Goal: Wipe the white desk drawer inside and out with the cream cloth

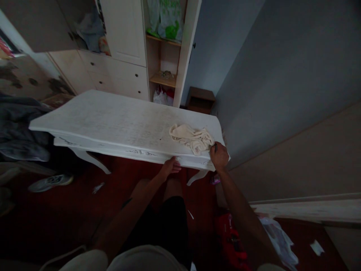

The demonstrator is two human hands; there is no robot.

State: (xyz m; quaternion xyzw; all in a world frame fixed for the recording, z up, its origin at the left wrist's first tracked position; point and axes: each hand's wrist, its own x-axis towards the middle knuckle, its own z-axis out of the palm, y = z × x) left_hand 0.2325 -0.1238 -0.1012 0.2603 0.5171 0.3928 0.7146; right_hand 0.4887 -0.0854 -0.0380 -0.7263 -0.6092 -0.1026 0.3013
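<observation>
A long white table (126, 116) with a grey-smudged top and curved legs stands before me. On its right end lies a crumpled cream cloth (191, 136). My right hand (220, 156) is closed at the front right corner, against the cloth's end. A small dark spot shows between its thumb and fingers; what it holds is unclear. Against the carved front panel, below the tabletop's edge, is my left hand (171, 167). Its thumb is up and its fingers point right, loosely bent and touching the panel, with nothing visible in them.
White drawers (115, 77) and an open shelf unit (165, 56) with plastic bags stand behind the table. A brown box (200, 98) sits by the grey wall. Dark clothes (22, 128) are piled left. A shoe (50, 182) and a red bag (229, 241) lie on the floor.
</observation>
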